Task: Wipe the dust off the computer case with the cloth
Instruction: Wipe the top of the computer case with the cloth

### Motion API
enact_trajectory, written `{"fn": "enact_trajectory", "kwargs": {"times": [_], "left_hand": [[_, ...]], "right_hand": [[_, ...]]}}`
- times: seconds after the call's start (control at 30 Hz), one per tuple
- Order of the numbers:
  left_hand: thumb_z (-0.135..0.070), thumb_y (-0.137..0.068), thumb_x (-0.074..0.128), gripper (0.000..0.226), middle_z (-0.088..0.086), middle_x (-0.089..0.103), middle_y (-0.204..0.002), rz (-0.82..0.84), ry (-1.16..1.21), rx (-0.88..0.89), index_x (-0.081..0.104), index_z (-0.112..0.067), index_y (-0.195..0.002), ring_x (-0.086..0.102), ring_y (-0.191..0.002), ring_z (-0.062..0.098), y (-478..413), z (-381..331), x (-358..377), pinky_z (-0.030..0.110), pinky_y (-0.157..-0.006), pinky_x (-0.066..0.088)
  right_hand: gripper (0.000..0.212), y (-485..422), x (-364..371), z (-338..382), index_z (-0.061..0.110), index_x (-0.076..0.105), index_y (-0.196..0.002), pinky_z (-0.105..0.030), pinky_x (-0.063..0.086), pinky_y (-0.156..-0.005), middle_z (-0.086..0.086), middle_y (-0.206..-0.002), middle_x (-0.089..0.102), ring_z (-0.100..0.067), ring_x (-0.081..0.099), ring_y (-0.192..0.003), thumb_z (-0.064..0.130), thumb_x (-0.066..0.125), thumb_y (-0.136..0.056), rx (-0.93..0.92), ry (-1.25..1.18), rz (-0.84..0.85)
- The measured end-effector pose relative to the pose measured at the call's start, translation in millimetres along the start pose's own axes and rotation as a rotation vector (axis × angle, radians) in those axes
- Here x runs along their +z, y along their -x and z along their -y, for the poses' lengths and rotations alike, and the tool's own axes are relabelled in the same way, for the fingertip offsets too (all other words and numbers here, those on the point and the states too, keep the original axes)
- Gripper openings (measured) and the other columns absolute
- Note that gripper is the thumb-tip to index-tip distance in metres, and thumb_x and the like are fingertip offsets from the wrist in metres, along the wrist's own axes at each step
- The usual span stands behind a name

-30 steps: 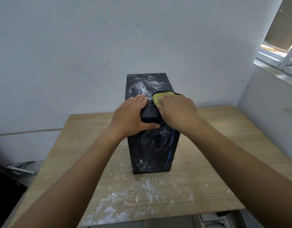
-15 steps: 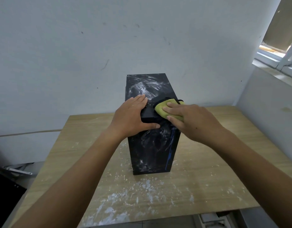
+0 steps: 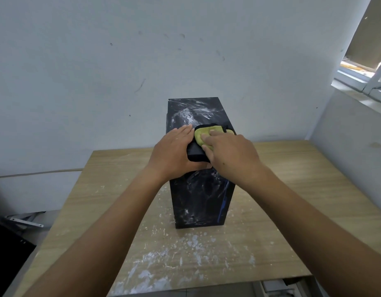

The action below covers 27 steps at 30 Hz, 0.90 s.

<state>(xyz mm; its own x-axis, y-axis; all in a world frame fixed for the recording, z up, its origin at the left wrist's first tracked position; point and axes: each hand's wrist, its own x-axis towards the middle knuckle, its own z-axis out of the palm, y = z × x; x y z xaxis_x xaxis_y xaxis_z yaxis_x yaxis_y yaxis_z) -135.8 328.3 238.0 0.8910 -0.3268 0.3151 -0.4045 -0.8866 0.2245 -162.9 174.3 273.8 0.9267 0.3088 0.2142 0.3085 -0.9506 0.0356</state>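
the case (image 3: 198, 196) on the table (image 3: 292, 189) looks stiff and heavy (best steadied at its top edge), left hand (image 3: 174, 153) flat there, right hand (image 3: 230, 155) pressing the soft cloth (image 3: 203, 136) down with straight fingers.

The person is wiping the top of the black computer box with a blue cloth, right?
Not quite. The cloth is yellow-green, not blue. The head view shows the right hand pressing it on the top of the black computer case.
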Motion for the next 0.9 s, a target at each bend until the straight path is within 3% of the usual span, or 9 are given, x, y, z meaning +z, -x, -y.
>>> {"fn": "enact_trajectory", "kwargs": {"times": [0.13,0.3,0.5,0.7,0.9], "left_hand": [[-0.075,-0.071,0.062,0.108,-0.004,0.020,-0.162,0.005,-0.020,0.009,0.026,-0.016,-0.155,0.015,-0.148,0.009,-0.8,0.6,-0.2,0.024,-0.118,0.011],[-0.079,-0.070,0.060,0.112,-0.005,0.017,-0.163,0.015,-0.045,0.016,0.023,-0.016,-0.155,0.013,-0.149,0.009,-2.7,2.9,1.4,0.024,-0.118,0.007],[-0.080,-0.071,0.058,0.111,-0.006,0.016,-0.163,0.020,-0.051,0.012,0.021,-0.018,-0.155,0.011,-0.149,0.008,-2.2,1.4,0.6,0.024,-0.118,0.007],[-0.076,-0.070,0.062,0.110,-0.005,0.020,-0.162,0.000,-0.035,0.006,0.025,-0.016,-0.155,0.014,-0.149,0.009,-0.6,0.3,0.6,0.022,-0.117,0.006],[-0.075,-0.070,0.064,0.110,-0.005,0.021,-0.162,-0.006,-0.008,0.014,0.025,-0.016,-0.154,0.016,-0.148,0.008,-1.5,1.3,0.6,0.021,-0.117,0.007]], "right_hand": [[0.042,23.6,-2.8,-6.8,0.035,0.037,-0.144,-0.034,0.046,-0.086,0.012,-0.153,0.033,-0.023,0.052,-0.122,0.039,0.030,-0.103,-0.034,-0.107,0.015],[0.041,40.7,-8.3,-33.1,0.047,0.038,-0.141,-0.036,0.045,-0.093,0.027,-0.151,0.026,-0.019,0.047,-0.129,0.047,0.034,-0.100,0.017,-0.159,0.044],[0.040,9.2,-9.4,-53.5,0.042,0.043,-0.140,-0.039,0.042,-0.095,0.014,-0.150,0.038,-0.026,0.048,-0.124,0.045,0.035,-0.101,0.115,-0.073,0.092],[0.033,-20.4,-4.1,-24.7,0.027,0.057,-0.123,-0.035,0.038,-0.074,-0.002,-0.130,0.056,-0.031,0.055,-0.108,0.039,0.036,-0.101,0.077,0.054,0.078],[0.039,7.9,-5.7,-10.9,0.032,0.044,-0.139,-0.038,0.044,-0.090,0.006,-0.149,0.040,-0.027,0.050,-0.122,0.039,0.031,-0.103,-0.055,-0.057,0.075]]}}
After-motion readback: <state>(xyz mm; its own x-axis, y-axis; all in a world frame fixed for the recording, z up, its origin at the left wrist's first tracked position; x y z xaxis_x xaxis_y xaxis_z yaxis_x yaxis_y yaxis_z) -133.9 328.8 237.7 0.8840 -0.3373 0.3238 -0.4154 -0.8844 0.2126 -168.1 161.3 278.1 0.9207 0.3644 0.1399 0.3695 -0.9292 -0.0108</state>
